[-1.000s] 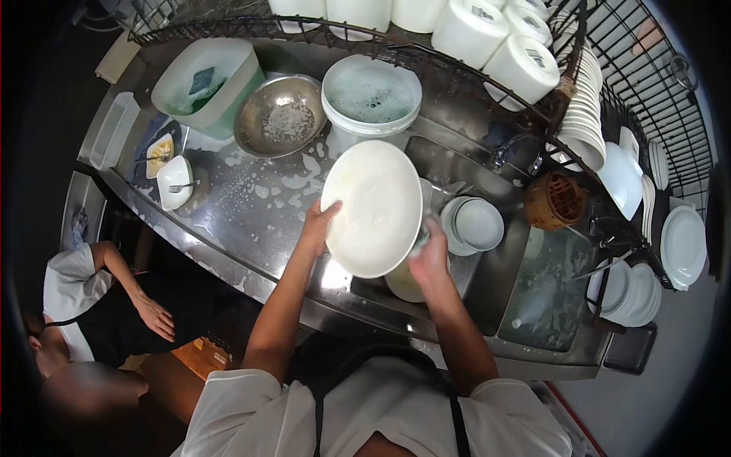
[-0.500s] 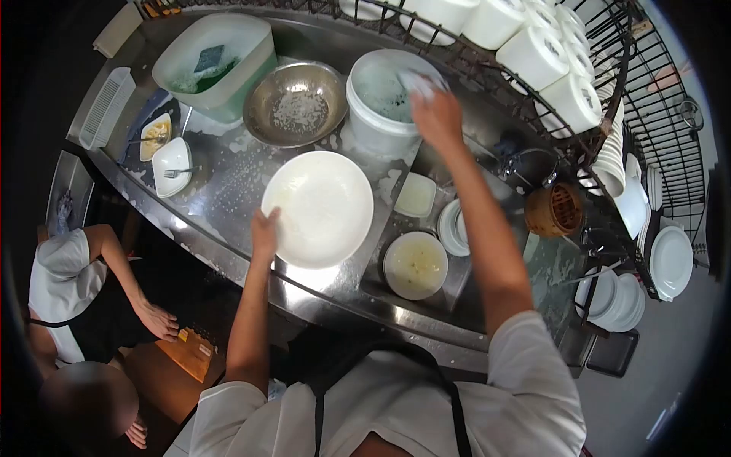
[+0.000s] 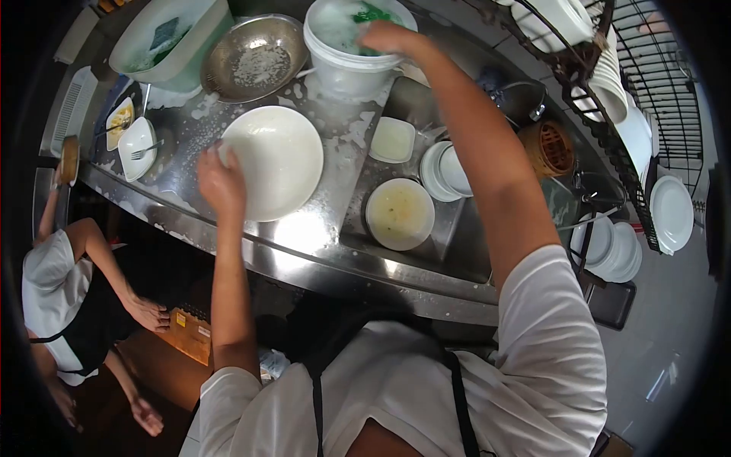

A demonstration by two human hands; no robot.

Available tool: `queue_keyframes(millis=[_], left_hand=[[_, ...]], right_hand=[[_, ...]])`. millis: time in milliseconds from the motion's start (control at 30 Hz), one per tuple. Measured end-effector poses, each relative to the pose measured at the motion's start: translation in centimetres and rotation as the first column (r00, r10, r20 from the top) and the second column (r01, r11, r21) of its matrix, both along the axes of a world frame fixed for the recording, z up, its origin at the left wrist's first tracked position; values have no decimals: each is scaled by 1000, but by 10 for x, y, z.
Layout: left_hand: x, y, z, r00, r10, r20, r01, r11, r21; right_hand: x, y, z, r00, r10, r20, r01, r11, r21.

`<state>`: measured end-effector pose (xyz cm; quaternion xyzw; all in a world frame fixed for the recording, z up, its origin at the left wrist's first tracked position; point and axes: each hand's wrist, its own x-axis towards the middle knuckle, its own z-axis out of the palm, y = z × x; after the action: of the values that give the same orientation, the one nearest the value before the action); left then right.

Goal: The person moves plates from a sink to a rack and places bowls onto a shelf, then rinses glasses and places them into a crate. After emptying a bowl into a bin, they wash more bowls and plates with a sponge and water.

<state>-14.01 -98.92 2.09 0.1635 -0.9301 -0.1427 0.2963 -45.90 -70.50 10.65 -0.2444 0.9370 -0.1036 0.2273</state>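
My left hand (image 3: 221, 181) grips the left rim of a large white plate (image 3: 278, 164) on the steel counter. The plate's inside faces up. Over a white bucket (image 3: 352, 75) of foamy water, my right hand (image 3: 387, 38) reaches in with its fingers bent down and partly hidden. Something green (image 3: 373, 14) shows in the foam just past those fingers; whether they hold it is unclear. Left of the bucket stands a steel bowl (image 3: 255, 59) with suds in it.
A tub (image 3: 171, 42) holds suds and a sponge. Small dishes (image 3: 138, 148) lie at left. The sink area has a bowl of cloudy liquid (image 3: 400, 214), a square dish (image 3: 392, 140) and a bamboo steamer (image 3: 547, 148). A wire rack (image 3: 662, 91) stands right. A co-worker (image 3: 72, 266) is at left.
The view has shifted, so the counter items sit higher and further left. My right hand is lower in the bucket, and the pale item it held no longer shows. The co-worker's arms have moved.
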Motion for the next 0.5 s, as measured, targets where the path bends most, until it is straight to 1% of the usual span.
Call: queue_keyframes(millis=[33, 67, 100, 133, 167, 200, 233, 267, 300, 333, 367, 433, 467, 500], left_hand=[[-3, 32, 8, 992, -65, -105, 73, 994, 80], [-4, 73, 4, 984, -140, -109, 168, 934, 315], [-2, 117, -5, 965, -247, -82, 259, 868, 423], [-1, 163, -16, 888, -449, -102, 444, 776, 447], [-1, 206, -19, 797, -598, -82, 578, 718, 387], [-7, 242, -53, 667, -743, -51, 692, 592, 413], [-12, 273, -90, 619, -775, 124, 666, 602, 439], [-18, 305, -127, 542, -787, 295, 648, 615, 450], [-22, 323, -191, 542, -746, 387, 652, 664, 365], [-27, 341, -253, 540, -695, 475, 660, 700, 273], [-32, 359, -312, 536, -636, 554, 670, 720, 179], [-44, 371, -284, 352, -611, 709, 638, 711, 296], [-44, 378, -273, 240, -593, 769, 611, 708, 355], [-44, 389, -281, 257, -593, 763, 644, 694, 322]], right_hand=[[5, 12, 5, 999, -35, -42, 24, 969, -247], [10, 29, 9, 994, -78, -72, 34, 877, -479], [18, 48, 13, 988, -126, -87, 33, 731, -681], [37, 68, 22, 971, -236, 25, 170, 620, -766], [64, 89, 32, 933, -328, 149, 301, 485, -821], [94, 111, 39, 930, -334, 155, 292, 412, -863], [122, 133, 45, 927, -341, 156, 276, 339, -899], [145, 158, 37, 922, -348, 171, 295, 343, -892], [171, 184, 20, 916, -357, 186, 314, 346, -884], [208, 207, 9, 865, -488, 122, 374, 463, -804], [233, 241, -25, 895, -433, 109, 351, 533, -770], [305, 299, -82, 838, -535, 103, 495, 667, -557], [342, 324, -111, 777, -594, 210, 605, 610, -512], [378, 350, -133, 737, -613, 284, 663, 576, -478]])
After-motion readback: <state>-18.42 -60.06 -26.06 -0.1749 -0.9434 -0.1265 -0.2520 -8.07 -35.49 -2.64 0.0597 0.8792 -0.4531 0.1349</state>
